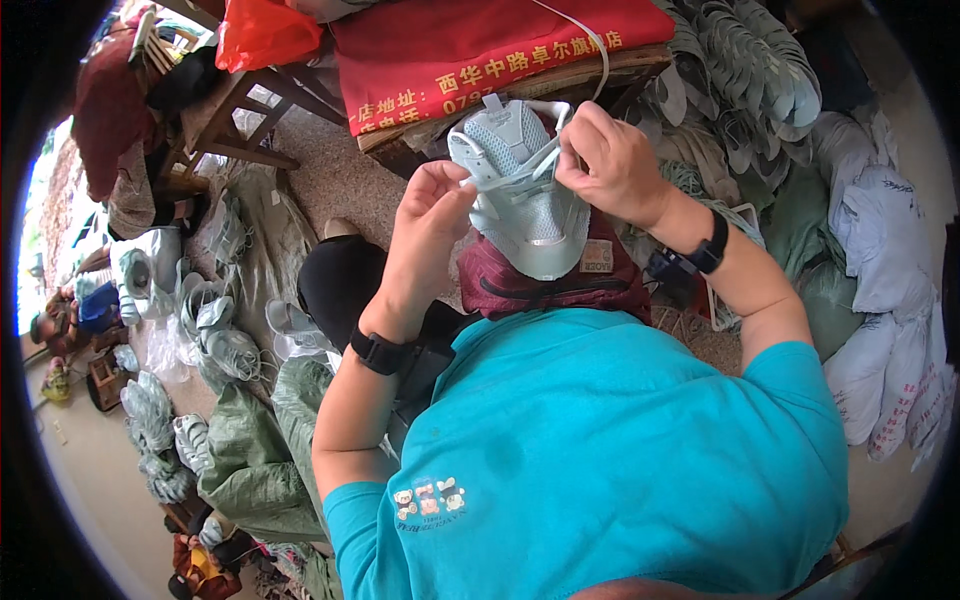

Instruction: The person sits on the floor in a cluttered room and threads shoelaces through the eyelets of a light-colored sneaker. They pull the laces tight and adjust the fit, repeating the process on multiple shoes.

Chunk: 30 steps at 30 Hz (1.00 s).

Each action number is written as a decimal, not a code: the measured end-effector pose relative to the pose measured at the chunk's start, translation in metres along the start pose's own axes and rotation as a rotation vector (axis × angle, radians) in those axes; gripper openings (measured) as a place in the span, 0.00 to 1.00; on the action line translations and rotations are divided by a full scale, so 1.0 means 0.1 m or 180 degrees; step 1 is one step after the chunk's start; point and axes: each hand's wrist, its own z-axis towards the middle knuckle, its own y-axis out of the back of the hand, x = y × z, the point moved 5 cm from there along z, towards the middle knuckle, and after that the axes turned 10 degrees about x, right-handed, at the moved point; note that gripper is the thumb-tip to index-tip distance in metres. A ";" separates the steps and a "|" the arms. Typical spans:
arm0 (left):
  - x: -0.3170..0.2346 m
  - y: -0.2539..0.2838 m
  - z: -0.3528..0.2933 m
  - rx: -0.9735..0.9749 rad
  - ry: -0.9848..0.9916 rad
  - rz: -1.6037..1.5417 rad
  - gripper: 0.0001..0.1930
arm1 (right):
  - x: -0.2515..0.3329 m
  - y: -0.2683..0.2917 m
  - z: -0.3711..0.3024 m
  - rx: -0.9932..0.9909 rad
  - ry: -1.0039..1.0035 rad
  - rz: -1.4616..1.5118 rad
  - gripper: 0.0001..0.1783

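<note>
A pale mint sneaker lies before me with its toe toward my body and its mesh tongue standing up at the far end. Pale shoelaces cross over its upper. At the left side of the shoe, my left hand has thumb and forefinger pinched together on the lace. Across from it, my right hand is closed around the lace by the collar, its fingertips partly hidden. Under the toe is a dark red cloth item with a dark zip line, over my lap.
Just beyond the shoe stands a wooden table covered with red printed cloth. Stacked pale shoe parts and white sacks fill the right. Left are a wooden stool, green sacks and more sneakers. Other people sit farther left.
</note>
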 end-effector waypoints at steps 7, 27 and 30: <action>-0.18 0.94 -0.11 -0.0593 -0.0194 -0.0951 0.01 | -0.14 -0.16 -0.24 0.0252 0.0193 0.0925 0.15; -0.33 0.52 -0.47 0.0593 0.0352 -0.2732 0.16 | -0.18 -0.14 0.14 0.1655 -0.1518 0.3991 0.06; -0.52 0.93 -0.66 0.0134 -0.0043 -0.3150 0.12 | -0.31 0.03 0.06 0.1952 -0.1827 0.3822 0.09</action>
